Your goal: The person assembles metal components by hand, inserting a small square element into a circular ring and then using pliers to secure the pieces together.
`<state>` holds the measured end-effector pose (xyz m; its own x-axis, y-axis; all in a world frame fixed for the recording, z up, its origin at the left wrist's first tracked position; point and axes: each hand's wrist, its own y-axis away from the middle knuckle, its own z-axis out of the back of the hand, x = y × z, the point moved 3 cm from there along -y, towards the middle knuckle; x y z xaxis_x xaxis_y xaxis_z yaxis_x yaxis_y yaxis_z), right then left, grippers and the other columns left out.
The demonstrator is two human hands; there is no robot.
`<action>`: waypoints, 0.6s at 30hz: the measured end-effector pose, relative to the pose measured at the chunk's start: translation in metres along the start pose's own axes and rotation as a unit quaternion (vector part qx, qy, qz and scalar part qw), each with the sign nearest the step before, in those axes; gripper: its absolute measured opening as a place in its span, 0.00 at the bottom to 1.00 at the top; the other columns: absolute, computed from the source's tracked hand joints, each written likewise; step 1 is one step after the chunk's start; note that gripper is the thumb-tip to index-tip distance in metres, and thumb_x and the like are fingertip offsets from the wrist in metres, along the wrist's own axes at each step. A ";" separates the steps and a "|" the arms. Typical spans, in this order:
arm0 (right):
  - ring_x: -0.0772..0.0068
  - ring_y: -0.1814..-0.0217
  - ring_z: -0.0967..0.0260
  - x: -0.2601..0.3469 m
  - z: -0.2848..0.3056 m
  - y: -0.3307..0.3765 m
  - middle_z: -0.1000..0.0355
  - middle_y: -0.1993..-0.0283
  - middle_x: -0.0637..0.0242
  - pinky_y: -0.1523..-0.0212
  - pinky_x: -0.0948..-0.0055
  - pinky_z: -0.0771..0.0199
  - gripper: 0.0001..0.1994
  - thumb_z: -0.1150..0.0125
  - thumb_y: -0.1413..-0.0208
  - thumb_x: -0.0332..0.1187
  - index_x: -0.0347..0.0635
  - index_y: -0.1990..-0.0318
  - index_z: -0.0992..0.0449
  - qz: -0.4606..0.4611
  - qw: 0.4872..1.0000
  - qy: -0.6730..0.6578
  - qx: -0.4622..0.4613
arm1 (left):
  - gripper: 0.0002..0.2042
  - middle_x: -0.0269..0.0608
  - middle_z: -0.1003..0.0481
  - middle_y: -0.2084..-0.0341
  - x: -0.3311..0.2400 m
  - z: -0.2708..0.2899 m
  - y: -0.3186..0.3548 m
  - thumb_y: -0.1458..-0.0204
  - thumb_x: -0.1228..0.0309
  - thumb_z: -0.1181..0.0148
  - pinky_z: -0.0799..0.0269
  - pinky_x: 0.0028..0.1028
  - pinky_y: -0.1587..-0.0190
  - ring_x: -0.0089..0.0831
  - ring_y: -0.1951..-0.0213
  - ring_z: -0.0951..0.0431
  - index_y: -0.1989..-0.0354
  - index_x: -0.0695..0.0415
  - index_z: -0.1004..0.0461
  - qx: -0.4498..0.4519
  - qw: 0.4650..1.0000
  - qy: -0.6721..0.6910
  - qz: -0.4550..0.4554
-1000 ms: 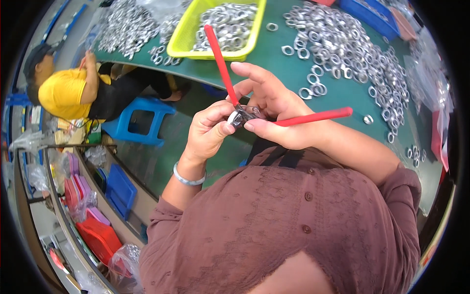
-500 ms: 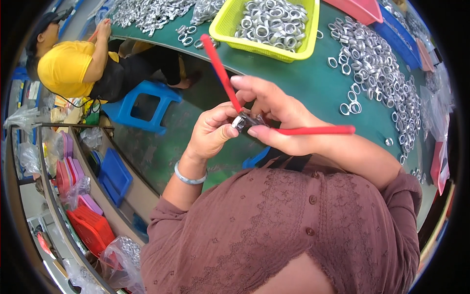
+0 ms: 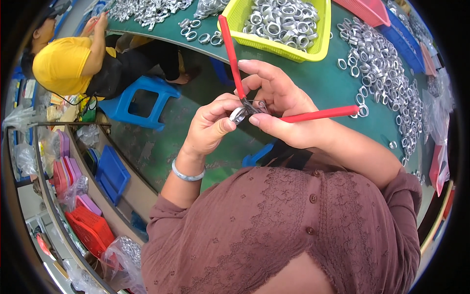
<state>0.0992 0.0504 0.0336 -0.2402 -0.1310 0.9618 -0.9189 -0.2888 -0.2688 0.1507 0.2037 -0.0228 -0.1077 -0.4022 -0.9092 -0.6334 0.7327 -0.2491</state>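
My left hand (image 3: 204, 125) pinches a small silver metal ring (image 3: 238, 115) between thumb and fingers, just in front of my body. Red-handled pliers (image 3: 318, 114) reach the ring with their dark head. Their two handles are spread wide, one pointing up and away, the other lying to the right over my wrist. My right hand (image 3: 289, 110) is closed on the pliers near the head, thumb below and fingers curled behind. How the jaws meet the ring is partly hidden by my fingers.
A yellow-green basket (image 3: 274, 51) of similar rings stands on the green table (image 3: 313, 73). A pile of loose rings (image 3: 377, 63) spreads at right. Far left, a person in a yellow shirt (image 3: 63, 63) sits beside a blue stool (image 3: 161, 93). Shelves hold a red basket (image 3: 88, 230).
The ring has turned, showing more of its round opening. The pliers have swung slightly, their right handle tilting upward. The view has shifted a little against the table.
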 end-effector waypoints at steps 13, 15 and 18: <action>0.81 0.71 0.40 -0.007 -0.007 0.001 0.37 0.55 0.61 0.71 0.82 0.39 0.32 0.50 0.54 0.18 0.43 0.40 0.51 0.050 0.992 0.110 0.024 | 0.18 0.42 0.30 0.60 0.010 0.003 0.004 0.52 0.65 0.41 0.35 0.24 0.56 0.26 0.60 0.30 0.59 0.68 0.31 0.006 0.999 -0.014 0.050; 0.76 0.71 0.37 -0.005 -0.003 0.001 0.35 0.58 0.61 0.68 0.77 0.35 0.31 0.50 0.57 0.17 0.41 0.42 0.46 0.057 0.993 0.102 -0.007 | 0.15 0.40 0.31 0.61 0.005 0.003 0.001 0.52 0.68 0.41 0.36 0.26 0.56 0.27 0.59 0.31 0.61 0.67 0.29 0.010 0.999 -0.009 0.045; 0.69 0.63 0.31 -0.002 0.002 0.001 0.35 0.53 0.60 0.62 0.75 0.32 0.31 0.49 0.58 0.17 0.43 0.42 0.46 0.005 0.997 0.078 0.006 | 0.15 0.40 0.31 0.61 0.006 0.008 -0.001 0.52 0.67 0.42 0.36 0.25 0.56 0.27 0.59 0.31 0.60 0.67 0.29 0.038 0.998 -0.023 0.042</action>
<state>0.0994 0.0489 0.0312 -0.2967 0.0149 0.9549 -0.9126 -0.2989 -0.2789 0.1568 0.2044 -0.0310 -0.1217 -0.3131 -0.9419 -0.5633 0.8031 -0.1942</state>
